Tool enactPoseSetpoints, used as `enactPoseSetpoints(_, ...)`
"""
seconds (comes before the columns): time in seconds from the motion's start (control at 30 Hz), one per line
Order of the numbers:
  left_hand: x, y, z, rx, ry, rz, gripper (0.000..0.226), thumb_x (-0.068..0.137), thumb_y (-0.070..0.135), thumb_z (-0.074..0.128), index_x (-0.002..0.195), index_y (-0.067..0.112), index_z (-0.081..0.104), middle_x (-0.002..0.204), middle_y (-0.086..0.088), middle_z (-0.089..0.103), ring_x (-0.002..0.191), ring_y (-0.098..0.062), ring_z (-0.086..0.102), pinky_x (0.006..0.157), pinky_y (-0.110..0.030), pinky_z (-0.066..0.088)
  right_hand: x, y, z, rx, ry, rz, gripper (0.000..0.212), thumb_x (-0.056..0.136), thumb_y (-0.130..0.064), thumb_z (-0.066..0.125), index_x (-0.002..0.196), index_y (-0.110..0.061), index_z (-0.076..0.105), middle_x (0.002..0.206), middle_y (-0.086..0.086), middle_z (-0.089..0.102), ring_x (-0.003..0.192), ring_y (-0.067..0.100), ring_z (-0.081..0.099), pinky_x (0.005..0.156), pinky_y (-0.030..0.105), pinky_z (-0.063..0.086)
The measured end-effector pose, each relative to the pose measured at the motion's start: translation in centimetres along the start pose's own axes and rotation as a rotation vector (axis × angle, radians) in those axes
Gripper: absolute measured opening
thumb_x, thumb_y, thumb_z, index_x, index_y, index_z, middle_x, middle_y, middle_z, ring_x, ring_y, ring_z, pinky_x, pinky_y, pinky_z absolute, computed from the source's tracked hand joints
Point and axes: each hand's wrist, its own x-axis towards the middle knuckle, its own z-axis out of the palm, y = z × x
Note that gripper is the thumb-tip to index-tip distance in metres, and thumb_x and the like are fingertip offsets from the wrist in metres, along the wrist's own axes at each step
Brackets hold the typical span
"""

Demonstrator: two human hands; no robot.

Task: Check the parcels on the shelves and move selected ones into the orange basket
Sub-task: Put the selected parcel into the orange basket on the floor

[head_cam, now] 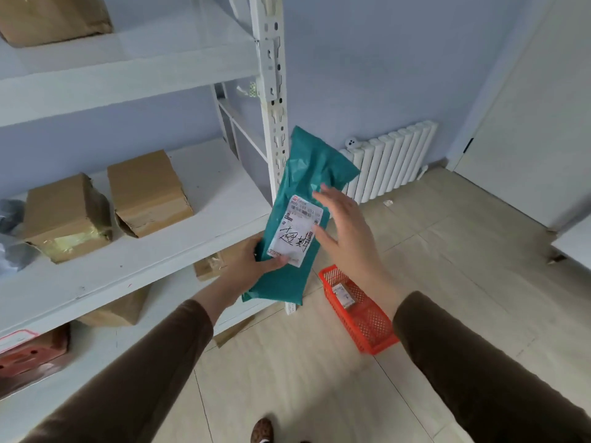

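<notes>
My left hand (252,262) grips a long teal plastic parcel (310,164) near its lower end, thumb on the white shipping label (295,230) with handwritten marks. The parcel stands nearly upright in front of the shelf post. My right hand (343,231) hovers open beside the label with fingers spread, at most brushing the parcel's right edge. Below on the floor lies the orange basket (367,321), holding one small labelled parcel (343,294).
White metal shelves (134,260) on the left carry two brown cardboard boxes (148,191) on the middle level, a grey bag at the far left, and more parcels above and below. A white radiator (390,161) stands against the back wall. A door is at right.
</notes>
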Motion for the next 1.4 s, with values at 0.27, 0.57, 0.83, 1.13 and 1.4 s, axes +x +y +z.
enactPoseSetpoints(0.27, 2.3, 0.0, 4.9, -0.398, -0.147, -0.049, 0.047, 0.083, 0.04, 0.081, 0.122, 0.025, 0.061, 0.112, 0.007, 0.078, 0.103, -0.017, 0.075, 0.093, -0.04, 0.06, -4.6, 4.9, 3.6, 0.754, -0.212, 0.952, 0.085, 0.095, -0.044, 0.068, 0.162, -0.026, 0.02, 0.166, 0.002, 0.031, 0.146, 0.024, 0.041, 0.107, 0.037, 0.04)
enactPoseSetpoints(0.57, 5.5, 0.9, 11.7, -0.443, -0.253, -0.107, 0.06, 0.082, 0.044, 0.078, 0.134, 0.022, 0.058, 0.125, 0.001, 0.073, 0.111, -0.02, 0.072, 0.087, -0.036, 0.061, -7.2, 11.1, 2.5, 0.967, -0.246, 1.146, 0.077, 0.079, -0.054, 0.079, 0.145, -0.037, 0.042, 0.132, -0.003, 0.068, 0.114, 0.017, 0.07, 0.095, 0.037, 0.06)
enactPoseSetpoints(0.83, 10.0, 2.9, 24.4, -0.499, -0.187, -0.189, 0.068, 0.086, 0.034, 0.08, 0.141, 0.019, 0.042, 0.129, -0.006, 0.068, 0.111, -0.024, 0.071, 0.096, -0.045, 0.059, -9.8, 22.1, -3.1, 0.953, -0.21, 1.124, 0.088, 0.065, -0.05, 0.088, 0.143, -0.031, 0.051, 0.128, 0.005, 0.071, 0.114, 0.028, 0.071, 0.096, 0.044, 0.059)
enactPoseSetpoints(1.13, 12.5, 3.3, 40.0, -0.591, -0.217, -0.342, 0.066, 0.093, 0.022, 0.075, 0.148, 0.028, 0.039, 0.142, 0.0, 0.057, 0.12, -0.022, 0.065, 0.094, -0.039, 0.061, -12.6, 37.1, -10.3, 0.851, -0.367, 1.221, 0.051, 0.094, -0.027, 0.072, 0.14, -0.024, 0.052, 0.127, 0.008, 0.071, 0.108, 0.026, 0.071, 0.068, 0.025, 0.056)
enactPoseSetpoints(1.4, 16.6, -0.7, 42.7, -0.589, -0.205, -0.451, 0.072, 0.093, 0.016, 0.075, 0.15, 0.029, 0.034, 0.145, -0.001, 0.055, 0.121, -0.022, 0.063, 0.093, -0.042, 0.061, -12.6, 43.0, -5.8, 0.829, -0.526, 1.307, 0.051, 0.091, -0.048, 0.071, 0.134, -0.026, 0.054, 0.121, 0.004, 0.073, 0.109, 0.025, 0.072, 0.077, 0.036, 0.058)
